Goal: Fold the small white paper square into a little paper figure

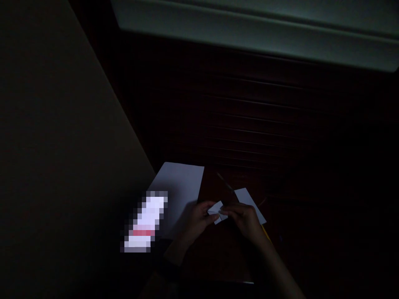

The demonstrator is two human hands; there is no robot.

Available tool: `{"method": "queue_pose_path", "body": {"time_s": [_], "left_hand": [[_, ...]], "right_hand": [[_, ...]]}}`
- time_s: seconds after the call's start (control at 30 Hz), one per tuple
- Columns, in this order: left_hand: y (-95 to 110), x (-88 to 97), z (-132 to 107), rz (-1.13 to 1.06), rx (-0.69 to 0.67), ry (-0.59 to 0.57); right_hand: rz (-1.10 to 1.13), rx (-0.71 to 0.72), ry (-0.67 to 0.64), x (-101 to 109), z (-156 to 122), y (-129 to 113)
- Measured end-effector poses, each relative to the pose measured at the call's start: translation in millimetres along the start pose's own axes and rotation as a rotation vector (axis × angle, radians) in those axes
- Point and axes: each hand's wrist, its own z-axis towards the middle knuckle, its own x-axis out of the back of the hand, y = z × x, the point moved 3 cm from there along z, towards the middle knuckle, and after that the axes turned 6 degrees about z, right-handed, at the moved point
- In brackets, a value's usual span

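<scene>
The left hand point(197, 219) pinches the left side of the folded paper point(215, 207); the right hand point(248, 218) pinches its right side. The folded paper is over the bench point(215, 261), between near and far edges. A sheet point(182, 182) lies toward the left edge; a slip point(247, 197) lies beside the right hand.

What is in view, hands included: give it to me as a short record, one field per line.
Left hand: holding a small folded paper
Right hand: fingers on the same paper
Left side: large white sheet
Right side: smaller white paper
Yellow thing: beside right wrist, too dark to identify
Lighting: dim
</scene>
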Motion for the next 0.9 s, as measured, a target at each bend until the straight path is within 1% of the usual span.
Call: {"method": "queue_pose_path", "body": {"time_s": [0.07, 0.17, 0.27, 0.37, 0.47, 0.6, 0.73, 0.9], "left_hand": [[-0.6, -0.5, 1.2, -0.010, 0.026, -0.004], [-1.6, 2.2, 0.8, -0.028, 0.073, 0.030], [2.2, 3.5, -1.6, -0.033, 0.099, 0.020], [9.2, 0.7, -4.1, -0.009, 0.099, -0.009], [12.8, -3.3, -4.4, 0.011, 0.070, 0.023], [9.7, -7.8, -2.7, -0.029, 0.088, 0.042], [8.2, -8.5, -2.6, -0.044, 0.126, 0.059], [7.1, -8.8, -2.3, -0.013, 0.111, 0.087]], "right_hand": [[-0.003, 0.018, -0.001, 0.6, 0.3, -3.4], [-0.003, 0.025, 0.013, 0.0, -1.3, -4.6], [-0.017, 0.022, 0.021, -0.9, -4.0, -3.5], [-0.035, 0.007, 0.020, -1.0, -6.9, -3.4], [-0.033, 0.002, 0.033, 0.1, -8.5, -6.1], [-0.043, -0.004, 0.055, 2.8, -8.0, -10.5], [-0.063, -0.025, 0.064, 5.1, -7.1, -9.7], [-0.085, -0.031, 0.044, 6.4, -7.5, -6.5]]}}
